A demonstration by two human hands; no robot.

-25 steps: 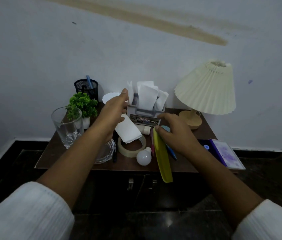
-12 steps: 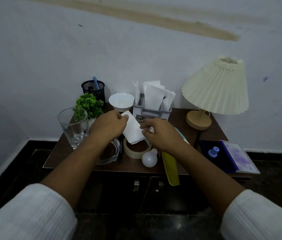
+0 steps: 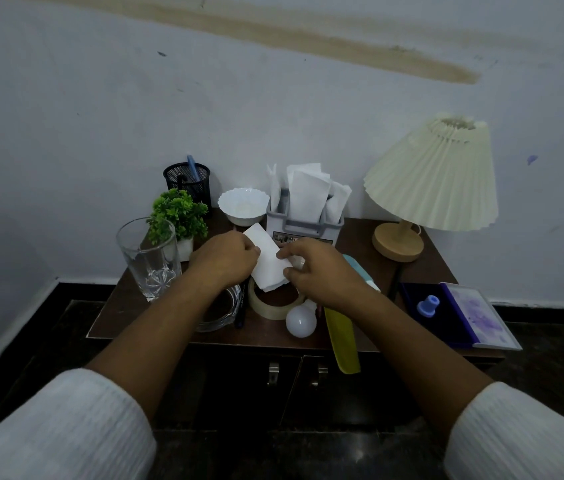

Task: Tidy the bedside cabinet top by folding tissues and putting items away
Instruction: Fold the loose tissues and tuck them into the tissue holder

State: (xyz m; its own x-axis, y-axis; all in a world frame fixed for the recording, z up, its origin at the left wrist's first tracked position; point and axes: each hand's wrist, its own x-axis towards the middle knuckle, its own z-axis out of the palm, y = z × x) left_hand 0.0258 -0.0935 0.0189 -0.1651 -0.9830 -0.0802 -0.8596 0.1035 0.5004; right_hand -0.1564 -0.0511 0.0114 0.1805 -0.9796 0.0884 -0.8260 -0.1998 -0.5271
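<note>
To fold well, I should keep the tissue (image 3: 268, 268) tight, match its edges, then press the crease softly. It is held just in front of the tissue holder (image 3: 303, 228); my left hand (image 3: 225, 259) pinches its left edge and my right hand (image 3: 315, 268) its right edge, fingers (image 3: 289, 252) curled on it

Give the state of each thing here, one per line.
Tissue, held in the air
Left hand, grips it
Right hand, pinches it
Tissue holder, stuffed with tissues
Glass, upright, empty
Bowl, upright, empty
Lamp, unlit
Cabinet doors, shut
</note>
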